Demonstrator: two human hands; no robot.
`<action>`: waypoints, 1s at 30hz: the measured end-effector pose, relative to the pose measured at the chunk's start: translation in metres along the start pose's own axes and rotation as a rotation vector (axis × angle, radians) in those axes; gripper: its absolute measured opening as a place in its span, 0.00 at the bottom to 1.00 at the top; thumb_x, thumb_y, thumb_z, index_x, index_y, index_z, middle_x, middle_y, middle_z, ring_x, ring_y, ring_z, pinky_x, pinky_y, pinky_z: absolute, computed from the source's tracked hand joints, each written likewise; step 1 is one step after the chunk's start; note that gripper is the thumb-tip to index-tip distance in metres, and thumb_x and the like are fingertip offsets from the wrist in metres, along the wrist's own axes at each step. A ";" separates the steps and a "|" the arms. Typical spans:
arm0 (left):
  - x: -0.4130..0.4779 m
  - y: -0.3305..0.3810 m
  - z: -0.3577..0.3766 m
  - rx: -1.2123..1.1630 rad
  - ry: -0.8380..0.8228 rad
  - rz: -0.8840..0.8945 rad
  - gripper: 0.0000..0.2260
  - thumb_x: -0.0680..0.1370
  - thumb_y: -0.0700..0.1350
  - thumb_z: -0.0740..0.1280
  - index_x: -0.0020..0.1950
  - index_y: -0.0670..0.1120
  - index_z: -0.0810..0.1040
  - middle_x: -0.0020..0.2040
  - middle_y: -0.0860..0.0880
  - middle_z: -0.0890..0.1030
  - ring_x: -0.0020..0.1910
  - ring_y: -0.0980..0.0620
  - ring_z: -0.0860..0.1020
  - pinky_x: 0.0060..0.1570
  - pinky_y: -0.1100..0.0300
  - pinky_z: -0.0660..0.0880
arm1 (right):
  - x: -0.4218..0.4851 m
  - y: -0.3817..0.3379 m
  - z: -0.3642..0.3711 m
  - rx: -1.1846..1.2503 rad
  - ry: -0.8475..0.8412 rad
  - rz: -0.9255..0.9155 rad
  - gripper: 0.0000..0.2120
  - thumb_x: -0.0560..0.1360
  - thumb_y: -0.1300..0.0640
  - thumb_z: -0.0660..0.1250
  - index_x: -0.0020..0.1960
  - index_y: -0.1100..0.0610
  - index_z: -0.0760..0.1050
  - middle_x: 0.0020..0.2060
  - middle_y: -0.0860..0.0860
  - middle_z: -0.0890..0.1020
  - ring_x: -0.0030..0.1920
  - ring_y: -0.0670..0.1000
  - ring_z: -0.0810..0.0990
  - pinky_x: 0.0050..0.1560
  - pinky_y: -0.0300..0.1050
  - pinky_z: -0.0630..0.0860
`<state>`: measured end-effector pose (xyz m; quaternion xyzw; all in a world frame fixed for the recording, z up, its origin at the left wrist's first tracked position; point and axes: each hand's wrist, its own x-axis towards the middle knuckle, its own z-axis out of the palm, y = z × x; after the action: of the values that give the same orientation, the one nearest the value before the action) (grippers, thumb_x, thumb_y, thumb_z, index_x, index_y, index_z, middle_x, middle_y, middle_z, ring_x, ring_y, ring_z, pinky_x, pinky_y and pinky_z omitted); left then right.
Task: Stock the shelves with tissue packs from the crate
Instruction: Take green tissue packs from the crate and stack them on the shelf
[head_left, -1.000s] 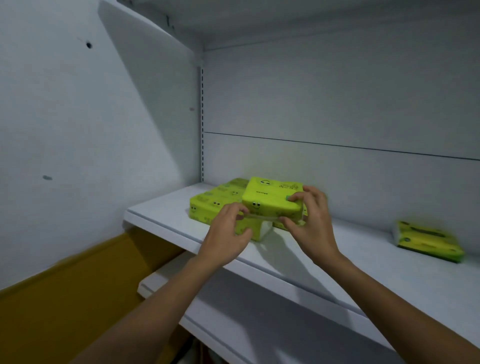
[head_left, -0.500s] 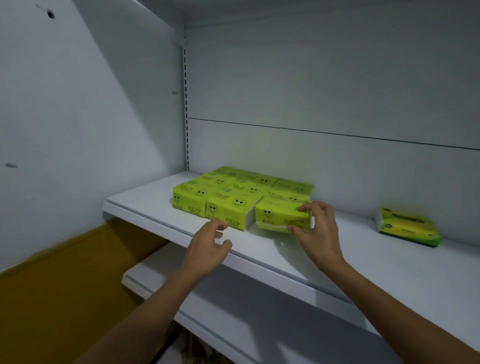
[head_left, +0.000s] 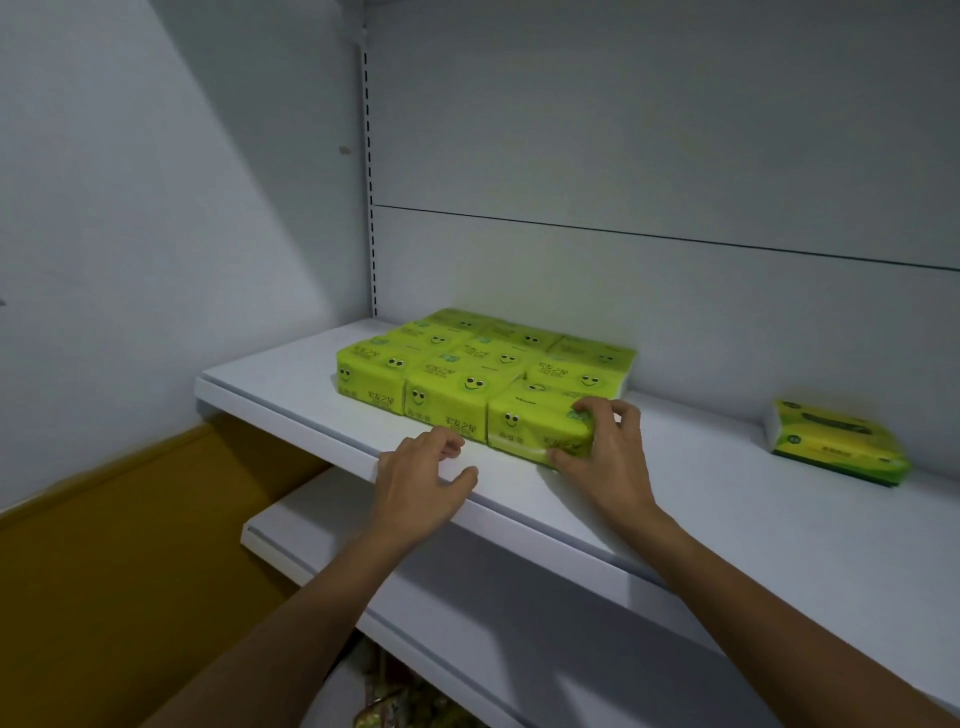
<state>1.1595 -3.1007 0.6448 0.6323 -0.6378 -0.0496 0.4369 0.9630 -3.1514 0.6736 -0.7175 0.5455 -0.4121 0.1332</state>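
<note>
- Left hand (head_left: 421, 475) is now resting lower on smooth white shelf (head_left: 291, 379) lip, loosely curled, empty.
- Right hand (head_left: 608, 457) is gripping glossy green tissue pack (head_left: 535, 423) at block's (head_left: 467, 364) 5 o'clock corner.

**A shop is showing through its fittings**

A white metal shelf (head_left: 727, 519) and a lower shelf (head_left: 519, 623) are jutting out from grey back panels (head_left: 623, 130). A slotted upright (head_left: 368, 182), the kind used on retail racking, is running up the corner. Identical green tissue packs (head_left: 483, 364) are sitting in tight rows like stock on display. A differently printed pack (head_left: 836, 441) is lying well apart to their right. Blurred packaged goods (head_left: 395, 701) are showing beneath.
</note>
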 end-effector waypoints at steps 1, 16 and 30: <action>0.001 0.000 0.002 0.012 0.002 -0.009 0.25 0.64 0.62 0.57 0.52 0.48 0.77 0.49 0.54 0.80 0.52 0.52 0.76 0.57 0.52 0.69 | 0.000 0.000 0.000 -0.011 -0.012 0.005 0.29 0.66 0.57 0.74 0.64 0.54 0.69 0.64 0.56 0.63 0.64 0.58 0.68 0.60 0.50 0.71; -0.004 0.002 -0.007 -0.087 -0.005 -0.044 0.21 0.65 0.57 0.62 0.52 0.47 0.77 0.47 0.53 0.79 0.49 0.54 0.75 0.51 0.59 0.71 | 0.002 -0.015 0.006 -0.197 -0.024 0.011 0.36 0.69 0.40 0.70 0.70 0.52 0.62 0.69 0.57 0.60 0.68 0.59 0.61 0.64 0.53 0.64; -0.015 0.006 -0.038 -0.118 0.018 -0.064 0.18 0.66 0.52 0.64 0.53 0.46 0.76 0.48 0.53 0.77 0.50 0.54 0.74 0.48 0.64 0.69 | 0.005 -0.047 0.000 -0.107 0.089 -0.203 0.29 0.73 0.50 0.69 0.69 0.60 0.67 0.69 0.61 0.65 0.69 0.61 0.62 0.68 0.53 0.62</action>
<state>1.1761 -3.0681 0.6641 0.6261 -0.6092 -0.0953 0.4773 0.9950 -3.1389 0.7054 -0.7561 0.4969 -0.4250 0.0280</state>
